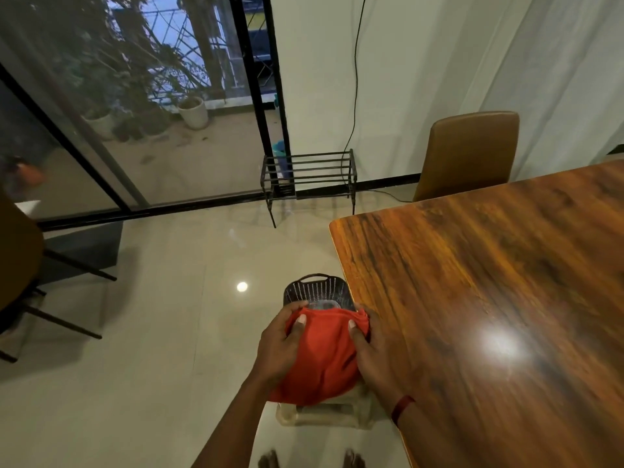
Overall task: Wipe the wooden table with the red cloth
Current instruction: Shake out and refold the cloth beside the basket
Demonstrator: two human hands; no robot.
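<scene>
The red cloth (322,358) hangs bunched between both hands, just left of the wooden table's left edge. My left hand (282,342) grips its left side, thumb lying across the top. My right hand (374,349) holds the right side, thumb pressed on the fabric; a red band circles that wrist. The wooden table (489,282) fills the right half of the view, glossy, with a bright light reflection near the front.
A dark perforated plastic basket (317,288) sits below the cloth on a pale plastic stool (324,415). A tan chair (469,153) stands at the table's far side. A black metal rack (309,173) stands by the wall, and a dark chair (20,265) is at far left.
</scene>
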